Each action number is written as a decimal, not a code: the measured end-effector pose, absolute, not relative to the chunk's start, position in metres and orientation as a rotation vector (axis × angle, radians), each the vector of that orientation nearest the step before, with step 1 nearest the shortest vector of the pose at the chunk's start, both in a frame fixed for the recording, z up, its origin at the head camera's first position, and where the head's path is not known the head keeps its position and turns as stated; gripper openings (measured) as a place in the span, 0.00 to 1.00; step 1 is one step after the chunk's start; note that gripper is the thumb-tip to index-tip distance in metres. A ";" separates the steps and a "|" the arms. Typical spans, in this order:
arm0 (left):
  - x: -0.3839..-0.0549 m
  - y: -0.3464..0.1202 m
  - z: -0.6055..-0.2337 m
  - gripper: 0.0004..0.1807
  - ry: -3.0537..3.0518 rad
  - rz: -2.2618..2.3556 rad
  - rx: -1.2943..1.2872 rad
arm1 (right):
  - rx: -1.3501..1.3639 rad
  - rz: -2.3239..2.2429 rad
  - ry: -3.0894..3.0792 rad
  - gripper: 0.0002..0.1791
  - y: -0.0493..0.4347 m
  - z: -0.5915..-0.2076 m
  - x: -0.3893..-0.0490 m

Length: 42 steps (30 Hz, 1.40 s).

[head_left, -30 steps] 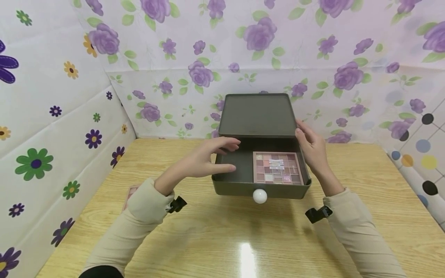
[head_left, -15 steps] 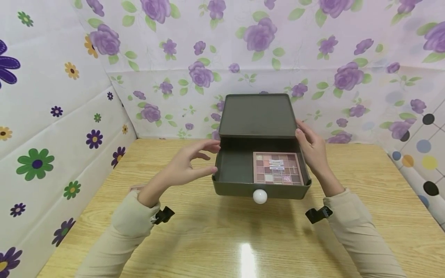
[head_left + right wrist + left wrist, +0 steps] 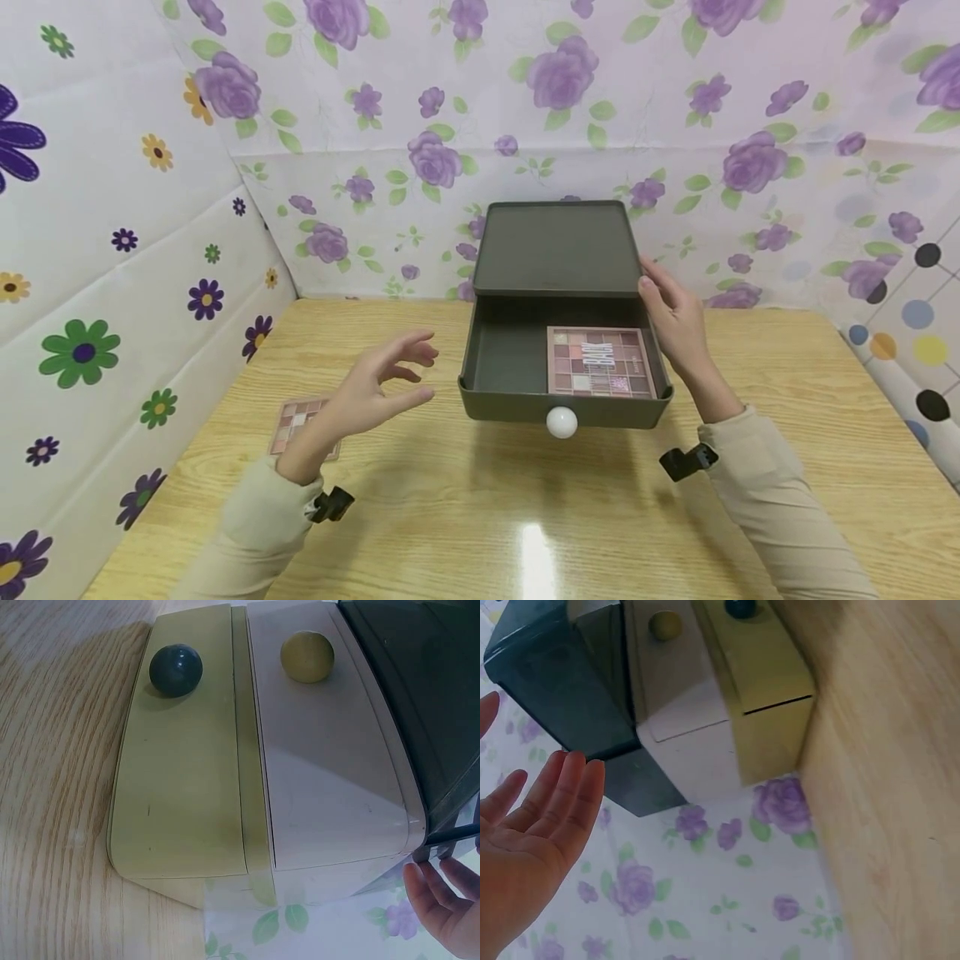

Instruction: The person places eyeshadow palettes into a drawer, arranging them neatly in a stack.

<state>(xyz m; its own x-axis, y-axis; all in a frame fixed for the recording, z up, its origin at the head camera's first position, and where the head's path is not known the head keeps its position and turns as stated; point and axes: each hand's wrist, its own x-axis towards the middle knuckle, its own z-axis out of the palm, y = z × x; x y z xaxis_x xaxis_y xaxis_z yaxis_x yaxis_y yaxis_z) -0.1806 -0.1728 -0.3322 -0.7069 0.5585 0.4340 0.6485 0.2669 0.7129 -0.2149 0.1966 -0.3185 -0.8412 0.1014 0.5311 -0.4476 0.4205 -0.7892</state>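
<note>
Left hand (image 3: 366, 390) spread, empty, palette (image 3: 291, 421) by its wrist | right hand (image 3: 677, 329), fingers extended, braces cabinet (image 3: 555, 248) | drawer (image 3: 510, 406) seemingly being loaded; next probably: pinch that palette

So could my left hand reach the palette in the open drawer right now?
Probably yes: your left hand holds nothing, the drawer is pulled out, and nothing covers the palette inside.

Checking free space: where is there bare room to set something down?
The open dark grey-green drawer is bare left of its pink rectangular palette; the pale wooden table between the beige sleeves, below the round white knob. Crowded: the drawer's right half, and near the left hand, by a pink gridded palette.
</note>
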 end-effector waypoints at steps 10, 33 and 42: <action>-0.174 -0.204 -0.358 0.38 -2.487 -1.484 -0.992 | 0.314 1.454 -2.155 0.21 0.196 -0.320 -0.216; -0.180 -0.288 -0.392 0.42 -2.750 -1.469 -0.723 | 0.294 1.460 -2.164 0.21 0.196 -0.318 -0.216; -0.186 -0.307 -0.398 0.41 -2.790 -1.431 -0.677 | 0.310 1.455 -2.163 0.21 0.197 -0.320 -0.216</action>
<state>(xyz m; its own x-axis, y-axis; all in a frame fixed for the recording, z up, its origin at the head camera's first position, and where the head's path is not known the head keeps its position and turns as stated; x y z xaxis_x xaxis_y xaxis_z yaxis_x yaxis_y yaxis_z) -0.1864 -0.3068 -0.3977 -0.9089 0.3960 0.1308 0.3373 0.5136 0.7889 -0.2157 0.1974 -0.3197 -0.8435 0.0916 0.5292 -0.4556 0.3995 -0.7955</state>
